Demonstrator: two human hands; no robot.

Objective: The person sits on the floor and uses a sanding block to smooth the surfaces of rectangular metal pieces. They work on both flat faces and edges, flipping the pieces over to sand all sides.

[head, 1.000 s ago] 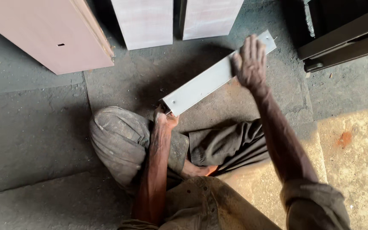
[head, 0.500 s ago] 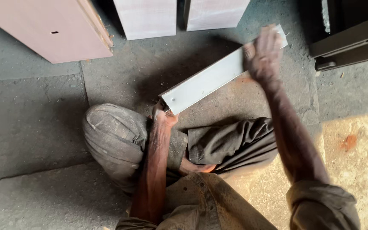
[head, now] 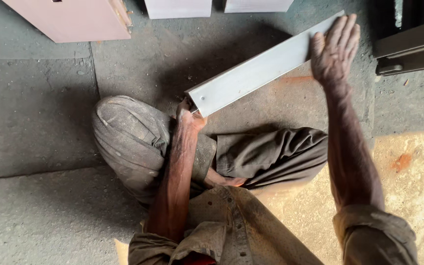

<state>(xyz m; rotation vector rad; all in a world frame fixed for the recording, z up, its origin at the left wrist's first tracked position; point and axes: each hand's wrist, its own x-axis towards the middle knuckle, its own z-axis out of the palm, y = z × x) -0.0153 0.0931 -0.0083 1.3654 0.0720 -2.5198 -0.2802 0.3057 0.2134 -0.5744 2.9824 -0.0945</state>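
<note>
Left hand (head: pixel 188 115) grip hidden behind panel (head: pixel 256 73) end.

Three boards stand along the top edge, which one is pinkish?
The big board on the left. It is pinkish and set at a slant; the middle board and the right board are whitish.

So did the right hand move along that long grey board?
Yes. The right hand slid up the grey board toward its far end, closer to the dark frame on the right.

Bare concrete floor (head: pixel 35 122) open left; pink panel (head: pixel 74 19), white boards (head: pixel 177 7) block far side.
</note>
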